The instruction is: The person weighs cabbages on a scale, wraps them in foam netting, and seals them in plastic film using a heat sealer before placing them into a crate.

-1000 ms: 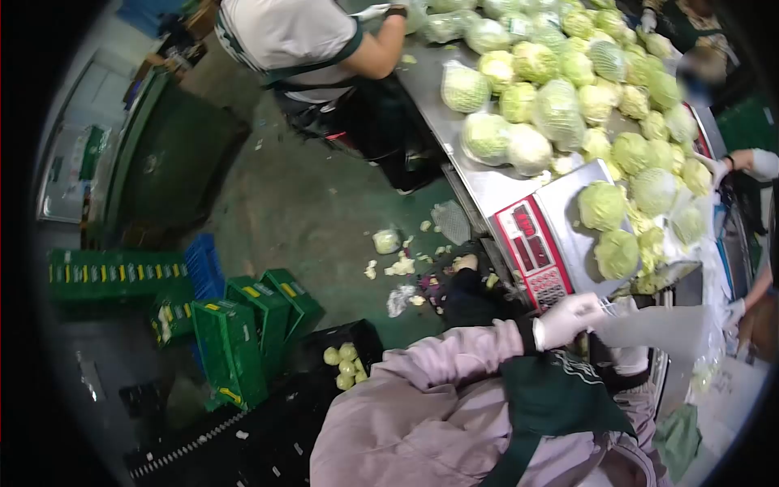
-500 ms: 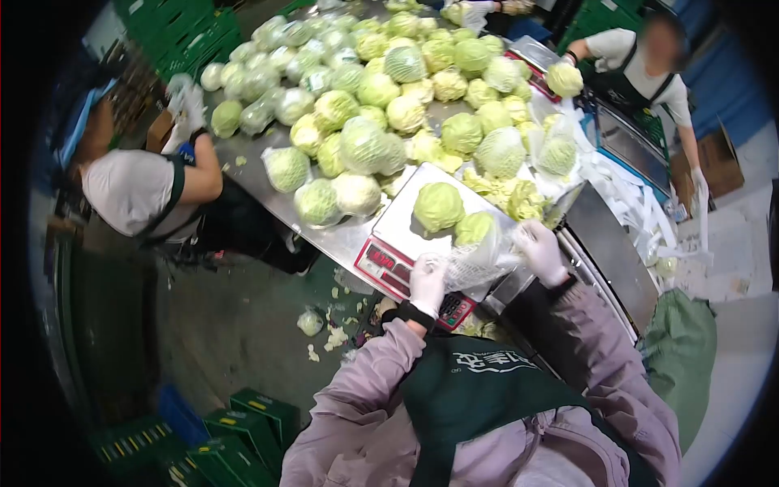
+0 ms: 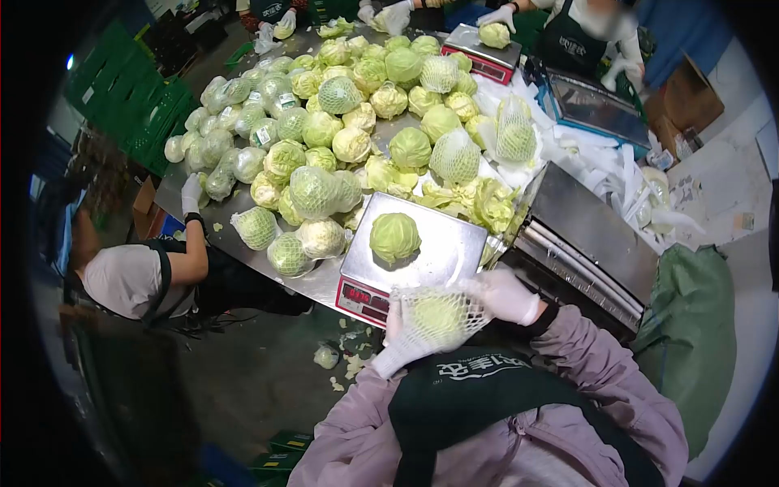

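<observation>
A cabbage (image 3: 439,315) in a white foam mesh sleeve (image 3: 406,345) is held in front of my apron, by the near edge of the scale. My right hand (image 3: 509,295), in a white glove, grips the sleeve's right end. Against the left side of the sleeved cabbage is my gloved left hand (image 3: 393,318), closed on it and largely hidden behind the mesh. A bare green cabbage (image 3: 395,239) rests on the metal plate of the red-based scale (image 3: 454,252), just beyond both hands.
Many cabbages (image 3: 351,144), some netted or wrapped, cover the metal table. Loose leaves (image 3: 475,201) lie behind the scale. A roller machine (image 3: 580,272) and a green sack (image 3: 686,341) stand at right. Co-workers (image 3: 138,280) work around the table; green crates (image 3: 114,89) are stacked at left.
The sleeved cabbage has come off the scale plate toward my body, its mesh now drawn around it. The other cabbage stays on the plate. The view has shifted.
</observation>
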`<state>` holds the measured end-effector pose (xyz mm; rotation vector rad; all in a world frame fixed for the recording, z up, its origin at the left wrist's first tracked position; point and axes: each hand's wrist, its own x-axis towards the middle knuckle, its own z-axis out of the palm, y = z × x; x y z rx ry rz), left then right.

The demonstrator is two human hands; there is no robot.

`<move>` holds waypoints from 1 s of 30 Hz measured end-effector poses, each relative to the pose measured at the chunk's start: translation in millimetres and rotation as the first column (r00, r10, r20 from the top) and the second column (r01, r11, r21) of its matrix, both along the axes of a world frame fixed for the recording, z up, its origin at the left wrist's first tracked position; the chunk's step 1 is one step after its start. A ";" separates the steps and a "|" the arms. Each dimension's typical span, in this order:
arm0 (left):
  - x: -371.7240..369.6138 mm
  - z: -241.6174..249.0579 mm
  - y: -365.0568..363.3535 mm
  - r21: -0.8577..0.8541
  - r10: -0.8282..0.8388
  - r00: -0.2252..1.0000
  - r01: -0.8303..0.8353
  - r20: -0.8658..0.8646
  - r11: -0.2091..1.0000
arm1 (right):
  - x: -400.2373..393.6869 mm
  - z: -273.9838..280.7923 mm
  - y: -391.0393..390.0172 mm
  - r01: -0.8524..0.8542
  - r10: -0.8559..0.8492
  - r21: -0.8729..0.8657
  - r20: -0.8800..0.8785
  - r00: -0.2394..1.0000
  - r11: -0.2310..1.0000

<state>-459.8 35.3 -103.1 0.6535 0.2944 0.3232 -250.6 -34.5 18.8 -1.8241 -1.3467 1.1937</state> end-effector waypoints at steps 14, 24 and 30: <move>97.9 57.2 75.5 0.849 0.545 0.796 -0.077 -0.263 0.522 | -4.9 -95.0 17.4 0.464 -0.271 -0.172 -0.950 0.155 0.869; 111.0 74.2 60.5 0.969 0.700 0.678 0.233 -0.224 0.085 | 269.0 18.5 54.9 0.347 -0.416 0.240 0.644 0.641 0.906; 117.4 85.1 56.2 0.962 0.721 0.656 0.266 -0.225 0.058 | 428.1 -63.9 55.9 0.569 -0.329 0.114 0.899 0.291 0.815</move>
